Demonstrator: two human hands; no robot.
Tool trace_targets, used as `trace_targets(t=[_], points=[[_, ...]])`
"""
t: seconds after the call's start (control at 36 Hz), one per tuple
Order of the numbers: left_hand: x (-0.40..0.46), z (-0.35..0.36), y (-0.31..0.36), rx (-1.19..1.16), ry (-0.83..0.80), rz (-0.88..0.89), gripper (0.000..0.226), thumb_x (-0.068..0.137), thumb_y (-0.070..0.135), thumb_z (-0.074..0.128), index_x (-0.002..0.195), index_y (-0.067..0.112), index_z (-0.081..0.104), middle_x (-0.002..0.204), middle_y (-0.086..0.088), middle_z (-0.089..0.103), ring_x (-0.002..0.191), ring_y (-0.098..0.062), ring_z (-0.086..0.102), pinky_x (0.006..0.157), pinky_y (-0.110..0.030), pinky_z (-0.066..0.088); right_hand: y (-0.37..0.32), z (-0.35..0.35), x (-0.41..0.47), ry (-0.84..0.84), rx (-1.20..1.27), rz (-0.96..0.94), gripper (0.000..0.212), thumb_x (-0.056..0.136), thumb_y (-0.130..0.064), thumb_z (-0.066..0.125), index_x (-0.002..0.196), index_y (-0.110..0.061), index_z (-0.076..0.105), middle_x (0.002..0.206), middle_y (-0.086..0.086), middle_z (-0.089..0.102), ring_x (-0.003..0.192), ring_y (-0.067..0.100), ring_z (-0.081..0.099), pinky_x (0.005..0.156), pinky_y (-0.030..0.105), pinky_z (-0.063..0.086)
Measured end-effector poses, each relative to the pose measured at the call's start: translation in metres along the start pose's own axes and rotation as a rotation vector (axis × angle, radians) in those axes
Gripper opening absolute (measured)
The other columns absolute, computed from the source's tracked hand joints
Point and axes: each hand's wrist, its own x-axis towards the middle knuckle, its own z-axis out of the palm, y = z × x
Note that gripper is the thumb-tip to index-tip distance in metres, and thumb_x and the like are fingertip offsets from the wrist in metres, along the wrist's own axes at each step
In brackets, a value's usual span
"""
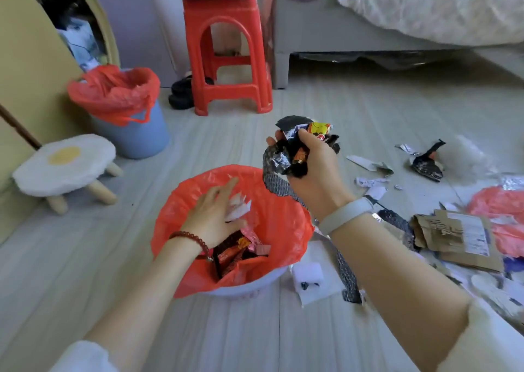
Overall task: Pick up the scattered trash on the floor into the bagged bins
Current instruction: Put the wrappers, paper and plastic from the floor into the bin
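Left hand (215, 215) motion-blurred, fingertips smeared, covering part of white scrap (239, 206) and wrappers in near bin (255, 288). Right hand (314, 167) hides most of crumpled wrappers (297, 145); print unreadable. Grey mesh strip (347, 275) passes behind right forearm. Cardboard (459, 238) label text too small to read. Bed (397, 17) cut off by top and right edges. Pink bag (502, 201) cut off at right edge. Far bin (136, 133) blurred.

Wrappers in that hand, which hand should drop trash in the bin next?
Probably the right hand. It grips a bunch of wrappers just beside and above the bin. The left hand is over the bin already, fingers spread by a white scrap, and seems to hold nothing.
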Motion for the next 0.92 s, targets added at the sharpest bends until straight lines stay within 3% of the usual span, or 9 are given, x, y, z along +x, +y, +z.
trace_targets(t=[0.08, 0.17, 0.28, 0.33, 0.47, 0.56, 0.64, 0.78, 0.92], points=[[-0.008, 0.004, -0.014, 0.134, -0.125, -0.081, 0.097, 0.067, 0.064, 0.060, 0.146, 0.034, 0.011, 0.154, -0.002, 0.013, 0.143, -0.026, 0.007, 0.113, -0.055, 0.014, 0.027, -0.006, 0.006, 0.047, -0.155, 0.030, 0.028, 0.095, -0.009, 0.044, 0.121, 0.000, 0.049, 0.092, 0.012, 0.063, 0.081, 0.022, 0.064, 0.072, 0.032, 0.055], [-0.019, 0.004, -0.029, 0.244, 0.024, -0.121, 0.065, 0.084, 0.044, 0.057, 0.141, 0.032, 0.029, 0.154, 0.002, 0.017, 0.144, -0.023, 0.004, 0.114, -0.053, 0.006, 0.054, -0.031, 0.011, -0.006, -1.018, -0.305, 0.046, 0.090, -0.006, 0.050, 0.134, -0.014, 0.038, 0.094, 0.000, 0.057, 0.071, 0.006, 0.058, 0.064, 0.021, 0.047], [-0.032, 0.008, -0.050, 0.195, 0.227, -0.219, 0.047, 0.090, 0.031, 0.052, 0.135, 0.025, 0.042, 0.150, -0.002, 0.025, 0.141, -0.025, 0.011, 0.113, -0.052, 0.010, 0.075, -0.075, 0.014, -0.463, -2.110, -0.296, 0.075, 0.086, -0.033, 0.060, 0.146, -0.032, 0.015, 0.149, 0.009, 0.026, 0.135, 0.026, 0.032, 0.108, 0.037, 0.033], [-0.036, 0.012, -0.058, 0.166, 0.261, -0.236, 0.050, 0.088, 0.028, 0.054, 0.136, 0.022, 0.041, 0.150, -0.005, 0.022, 0.141, -0.028, 0.013, 0.113, -0.052, 0.015, 0.077, -0.083, 0.010, -0.571, -2.320, -0.338, 0.075, 0.086, -0.043, 0.058, 0.146, -0.033, 0.015, 0.155, 0.007, 0.016, 0.144, 0.023, 0.010, 0.118, 0.044, 0.013], [-0.041, 0.021, -0.066, 0.037, 0.276, -0.231, 0.061, 0.086, 0.021, 0.057, 0.141, 0.014, 0.032, 0.152, -0.012, 0.014, 0.140, -0.031, 0.012, 0.112, -0.048, 0.024, 0.063, -0.088, 0.005, -0.437, -2.348, -0.887, 0.046, 0.080, -0.039, 0.051, 0.123, -0.024, 0.055, 0.129, 0.007, 0.055, 0.129, 0.034, 0.042, 0.111, 0.056, 0.016], [-0.041, 0.024, -0.063, 0.061, 0.292, -0.269, 0.062, 0.087, 0.020, 0.057, 0.142, 0.011, 0.031, 0.152, -0.016, 0.015, 0.138, -0.034, 0.013, 0.112, -0.045, 0.022, 0.047, -0.097, 0.006, -0.234, -2.535, -0.532, 0.060, 0.084, -0.042, 0.053, 0.139, -0.027, 0.033, 0.144, 0.007, 0.035, 0.134, 0.037, 0.031, 0.108, 0.060, 0.020], [-0.042, 0.029, -0.060, 0.085, 0.314, -0.277, 0.060, 0.084, 0.019, 0.060, 0.138, 0.006, 0.037, 0.150, -0.020, 0.022, 0.134, -0.040, 0.020, 0.111, -0.046, 0.021, 0.045, -0.108, 0.007, -0.244, -2.398, -0.208, 0.057, 0.090, -0.027, 0.049, 0.142, -0.019, 0.028, 0.147, 0.012, 0.022, 0.123, 0.039, 0.044, 0.094, 0.050, 0.045], [-0.043, 0.035, -0.060, 0.083, 0.348, -0.241, 0.056, 0.082, 0.014, 0.062, 0.132, 0.000, 0.044, 0.146, -0.024, 0.029, 0.132, -0.044, 0.024, 0.112, -0.049, 0.021, 0.042, -0.111, -0.001, -0.235, -2.210, -0.198, 0.050, 0.092, -0.007, 0.040, 0.141, -0.009, 0.031, 0.153, 0.009, 0.015, 0.115, 0.039, 0.050, 0.086, 0.050, 0.048], [-0.037, 0.030, -0.041, 0.187, 0.306, -0.278, 0.054, 0.084, 0.023, 0.057, 0.135, 0.013, 0.042, 0.150, -0.012, 0.026, 0.140, -0.031, 0.013, 0.107, -0.064, 0.007, 0.019, -0.117, -0.017, -0.273, -2.084, -0.218, 0.051, 0.096, -0.019, 0.041, 0.145, -0.016, 0.027, 0.151, 0.002, 0.029, 0.117, 0.029, 0.051, 0.097, 0.037, 0.042]])
